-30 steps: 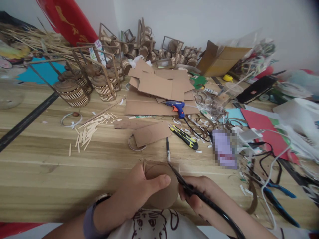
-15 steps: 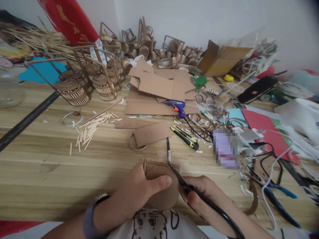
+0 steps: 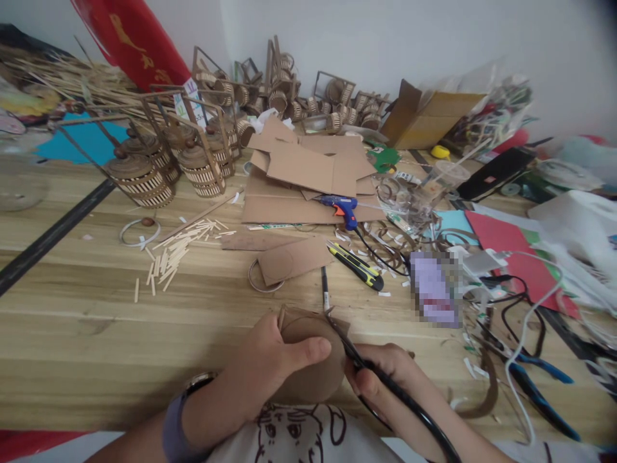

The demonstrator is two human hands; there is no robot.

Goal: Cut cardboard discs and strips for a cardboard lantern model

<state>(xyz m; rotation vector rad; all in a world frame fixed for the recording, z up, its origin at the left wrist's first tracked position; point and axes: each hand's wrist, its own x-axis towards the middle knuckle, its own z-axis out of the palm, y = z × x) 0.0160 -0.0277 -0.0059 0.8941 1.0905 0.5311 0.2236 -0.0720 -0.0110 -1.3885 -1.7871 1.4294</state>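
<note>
My left hand (image 3: 277,363) grips a piece of brown cardboard (image 3: 313,379) close to my body, its thumb flat on top and the other fingers hidden beneath. A curved outline is drawn on this piece, and its near side is rounded. In my right hand (image 3: 380,376) are black-handled scissors (image 3: 398,389), their dark blades at the cardboard's upper right edge. One handle runs over the hand toward the lower right; part of the other shows below the fingers. Just beyond the blades lies a dark pen (image 3: 324,286).
Beyond my hands lie a marked cardboard strip (image 3: 299,257), a yellow-black utility knife (image 3: 355,265), a blue glue gun (image 3: 344,209) and small sticks (image 3: 173,254). Lidded model buckets (image 3: 139,177) stand at left. Blue-handled pliers (image 3: 533,386) and cables are on the right.
The scissors' handles have spread, with the lower one now showing below my right hand. The cardboard has tilted slightly; my left hand keeps its hold.
</note>
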